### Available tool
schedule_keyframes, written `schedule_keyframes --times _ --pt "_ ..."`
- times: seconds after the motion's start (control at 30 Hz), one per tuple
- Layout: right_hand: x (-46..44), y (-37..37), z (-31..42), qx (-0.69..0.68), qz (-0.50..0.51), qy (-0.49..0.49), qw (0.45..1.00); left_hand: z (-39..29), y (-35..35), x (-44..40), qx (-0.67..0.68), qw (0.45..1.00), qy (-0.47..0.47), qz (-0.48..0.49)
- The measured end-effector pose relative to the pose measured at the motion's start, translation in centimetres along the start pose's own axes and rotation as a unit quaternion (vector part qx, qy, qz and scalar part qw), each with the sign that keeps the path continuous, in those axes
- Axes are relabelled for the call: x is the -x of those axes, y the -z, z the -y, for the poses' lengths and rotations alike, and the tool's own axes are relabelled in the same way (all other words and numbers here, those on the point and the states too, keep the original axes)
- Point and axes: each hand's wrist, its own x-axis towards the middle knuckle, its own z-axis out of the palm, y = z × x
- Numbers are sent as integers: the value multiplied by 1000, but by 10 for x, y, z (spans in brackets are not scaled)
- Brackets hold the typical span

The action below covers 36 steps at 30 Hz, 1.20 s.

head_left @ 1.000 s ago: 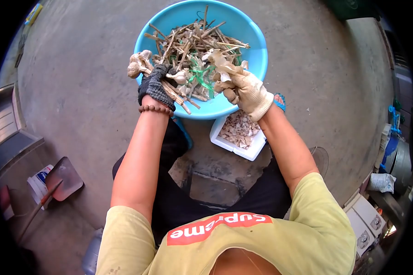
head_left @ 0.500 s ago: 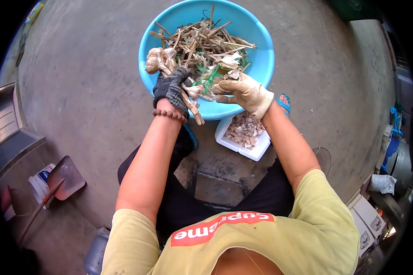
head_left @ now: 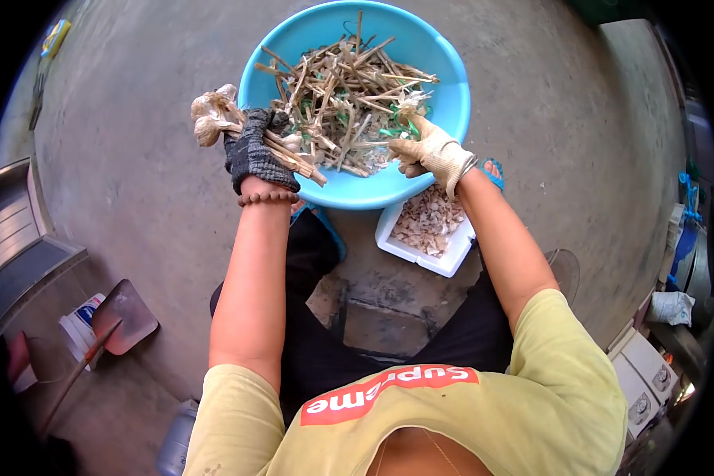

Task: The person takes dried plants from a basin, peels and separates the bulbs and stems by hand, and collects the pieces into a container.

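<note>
And there was the dark-gloved left hand (head_left: 255,151), wrapped firmly around a bunch of garlic stalks (head_left: 300,164), the garlic bulbs (head_left: 214,115) poking out beyond the left rim of the blue basin (head_left: 357,192)! Gripping by the stems looked deliberate: it left those heads uncovered, easy to get at. Across the basin, well apart, came the pale-gloved right hand (head_left: 430,151), curled by some green strips (head_left: 394,132); whether it pinched anything, one could not tell. Below it, loose dry stalks (head_left: 333,79) filled the basin, whose wide shape presumably kept the litter contained. And look at the white box (head_left: 454,255), tucked just beside the basin's near edge, within easy reach, probably to keep its pale pieces (head_left: 426,222) separate!

On to the lettering: the red panel (head_left: 388,389) on the yellow shirt (head_left: 491,404) read "Supreme", upside down from here, a fold pinching its middle. Behind the shovel (head_left: 127,317), a white bucket (head_left: 78,337) carried a blue-and-red label (head_left: 89,308), too small to read.
</note>
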Motion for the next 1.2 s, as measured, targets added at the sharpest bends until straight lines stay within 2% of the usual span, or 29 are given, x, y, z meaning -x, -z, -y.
schedule_keyframes --times 0.03,0.07,0.13,0.17,0.2,0.3,0.33,0.4,0.43,0.47,0.53,0.57,0.67,0.77,0.8,0.83,0.9,0.93,0.97,1.0,1.03,1.07,1.13,1.17,1.2 --pt "-4 2 -6 99 -27 20 995 -2 1 0 -16 999 -42 -5" --pt "-6 4 -9 198 -53 39 978 -2 0 0 -17 999 -42 -4" --pt "-3 -1 -4 241 -38 34 969 -2 -1 2 -91 995 -26 -10" --pt "-5 -2 -7 121 -5 47 991 3 -2 2 -70 997 12 36" --pt "-6 -2 -9 0 29 59 998 7 -3 3 -109 992 42 57" --pt "-6 -3 -7 -123 74 78 987 21 -10 21 -150 973 112 136" --pt "-4 -4 -5 -183 86 95 975 18 -15 30 -197 959 165 116" --pt "-3 -9 -4 -187 99 118 970 30 -14 35 -165 957 198 135" --pt "-2 -13 -4 -223 100 136 960 40 -12 36 -83 963 208 148" --pt "-1 -18 -4 -259 100 152 949 48 -12 33 -68 956 243 149" --pt "3 -28 -5 -232 68 161 957 46 -21 41 -54 952 256 158" --pt "2 -32 -8 -196 46 180 963 43 -22 49 -59 950 278 130" --pt "13 -47 -7 -83 10 217 973 46 -22 51 -93 954 244 146" --pt "9 -48 -10 -91 8 208 974 53 -18 44 -86 960 230 136" --pt "6 -45 -8 -47 -1 211 976 43 -16 41 -90 943 293 129" --pt "4 -40 -5 -3 -9 216 976 37 -18 41 -77 952 275 112" --pt "1 -20 3 180 -13 180 967 33 -18 36 -54 965 243 77" --pt "4 -14 9 284 -15 147 947 33 -15 32 -21 971 222 84" --pt "7 -11 15 283 -14 147 948 36 -13 29 -32 973 215 84" --pt "13 -11 26 476 -32 43 878 33 -13 29 -42 974 207 84" --pt "15 -11 31 644 -49 -64 761 31 -14 30 -42 974 208 84" --pt "15 -9 30 644 -49 -64 761 29 -15 32 -74 976 185 87" --pt "18 -8 32 638 -114 22 762 28 -16 34 -106 977 163 91" --pt "19 -11 34 595 -170 57 784 29 -18 34 -152 974 135 103" --pt "20 -14 33 595 -170 57 784 29 -20 36 -198 968 106 115"
